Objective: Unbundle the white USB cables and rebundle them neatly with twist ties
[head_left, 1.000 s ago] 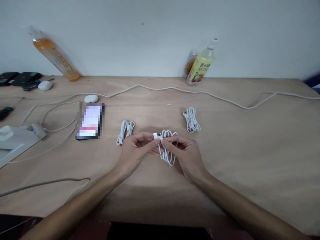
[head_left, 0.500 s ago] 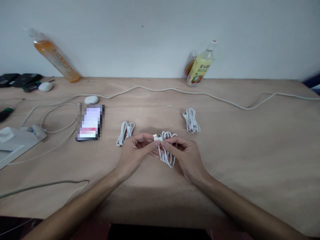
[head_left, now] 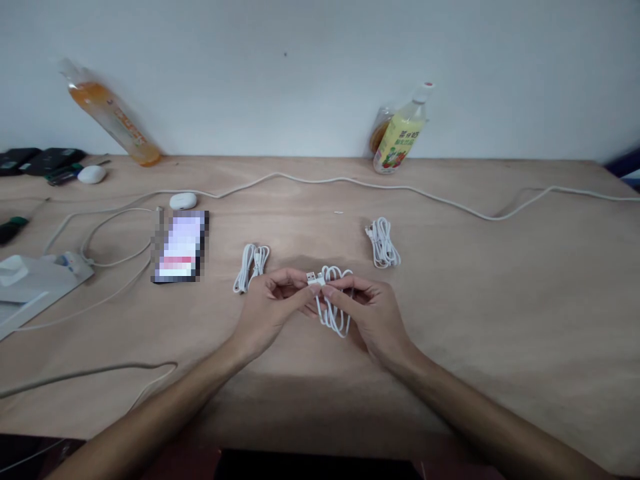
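Note:
A coiled white USB cable (head_left: 333,313) is held between both hands just above the wooden table (head_left: 500,300). My left hand (head_left: 267,307) pinches it near the plug end, which sticks up between the fingertips. My right hand (head_left: 373,313) grips the looped bundle, its fingers closed round the strands. A second coiled white cable (head_left: 250,265) lies on the table just left of my left hand. A third coiled cable (head_left: 383,243) lies beyond my right hand.
A phone (head_left: 180,245) lies to the left, with a white earbud case (head_left: 183,200) behind it. A long white cord (head_left: 350,180) runs across the table. Two drink bottles (head_left: 400,133) (head_left: 113,113) lean at the wall. Papers and a charger (head_left: 35,277) sit far left.
Both hands have shifted very slightly with the cable; the plug end sits a little lower between the fingertips. Nothing else has moved.

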The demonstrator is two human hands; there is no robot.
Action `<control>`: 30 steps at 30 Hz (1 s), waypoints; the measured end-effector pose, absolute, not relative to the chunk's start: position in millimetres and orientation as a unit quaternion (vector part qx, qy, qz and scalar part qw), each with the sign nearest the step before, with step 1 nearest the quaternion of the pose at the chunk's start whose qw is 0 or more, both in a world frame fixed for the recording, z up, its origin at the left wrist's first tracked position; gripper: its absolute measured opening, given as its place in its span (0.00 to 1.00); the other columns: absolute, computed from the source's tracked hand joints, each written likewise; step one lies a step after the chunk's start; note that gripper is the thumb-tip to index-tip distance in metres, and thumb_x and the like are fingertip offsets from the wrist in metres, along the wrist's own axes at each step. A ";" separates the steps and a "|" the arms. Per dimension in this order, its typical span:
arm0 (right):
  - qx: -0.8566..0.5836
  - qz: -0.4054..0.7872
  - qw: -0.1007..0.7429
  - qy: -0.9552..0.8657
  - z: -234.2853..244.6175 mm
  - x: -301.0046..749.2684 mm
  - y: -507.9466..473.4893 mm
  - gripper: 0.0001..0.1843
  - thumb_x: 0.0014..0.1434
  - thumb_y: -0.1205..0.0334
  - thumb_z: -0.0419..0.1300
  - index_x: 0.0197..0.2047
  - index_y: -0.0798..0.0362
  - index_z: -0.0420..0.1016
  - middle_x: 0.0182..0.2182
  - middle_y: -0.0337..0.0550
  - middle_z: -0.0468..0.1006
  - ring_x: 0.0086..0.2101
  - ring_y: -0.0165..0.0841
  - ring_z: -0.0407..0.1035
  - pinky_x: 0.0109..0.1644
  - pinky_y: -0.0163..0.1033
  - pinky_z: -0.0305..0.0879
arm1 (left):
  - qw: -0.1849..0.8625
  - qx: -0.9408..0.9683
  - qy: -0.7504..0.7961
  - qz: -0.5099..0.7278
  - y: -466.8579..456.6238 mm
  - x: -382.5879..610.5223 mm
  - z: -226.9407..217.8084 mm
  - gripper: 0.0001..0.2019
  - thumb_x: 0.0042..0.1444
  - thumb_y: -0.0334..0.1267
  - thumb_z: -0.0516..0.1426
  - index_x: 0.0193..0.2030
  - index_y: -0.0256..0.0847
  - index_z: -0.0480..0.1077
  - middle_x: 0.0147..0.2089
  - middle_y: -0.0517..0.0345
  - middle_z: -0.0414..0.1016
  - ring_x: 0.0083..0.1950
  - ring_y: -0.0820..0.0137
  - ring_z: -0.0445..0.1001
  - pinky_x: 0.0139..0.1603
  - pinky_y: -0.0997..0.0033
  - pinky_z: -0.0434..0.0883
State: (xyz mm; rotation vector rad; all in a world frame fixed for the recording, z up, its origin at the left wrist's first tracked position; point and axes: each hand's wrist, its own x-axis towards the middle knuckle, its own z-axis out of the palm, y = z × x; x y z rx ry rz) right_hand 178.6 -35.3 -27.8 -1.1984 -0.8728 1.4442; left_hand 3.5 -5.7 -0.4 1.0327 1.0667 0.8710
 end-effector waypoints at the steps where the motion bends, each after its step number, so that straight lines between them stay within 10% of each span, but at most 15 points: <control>1: -0.501 0.598 0.508 -0.366 -27.7 178.8 -35.4 0.11 0.54 0.48 0.79 0.34 0.46 0.90 0.28 0.41 0.87 0.29 0.35 0.79 0.36 0.42 0.77 | 0.650 0.456 0.471 0.384 -5.7 3.5 -0.6 0.15 0.50 0.46 0.75 0.36 0.41 0.80 0.31 0.57 0.86 0.31 0.66 0.85 0.37 0.65 0.87; 30: -0.505 0.584 0.527 -0.356 -27.8 175.8 -34.7 0.10 0.52 0.50 0.78 0.30 0.46 0.88 0.28 0.39 0.86 0.29 0.33 0.76 0.36 0.41 0.72 | 0.672 0.441 0.455 0.383 -5.8 4.5 4.5 0.11 0.50 0.42 0.76 0.34 0.40 0.83 0.29 0.59 0.85 0.30 0.70 0.83 0.37 0.71 0.84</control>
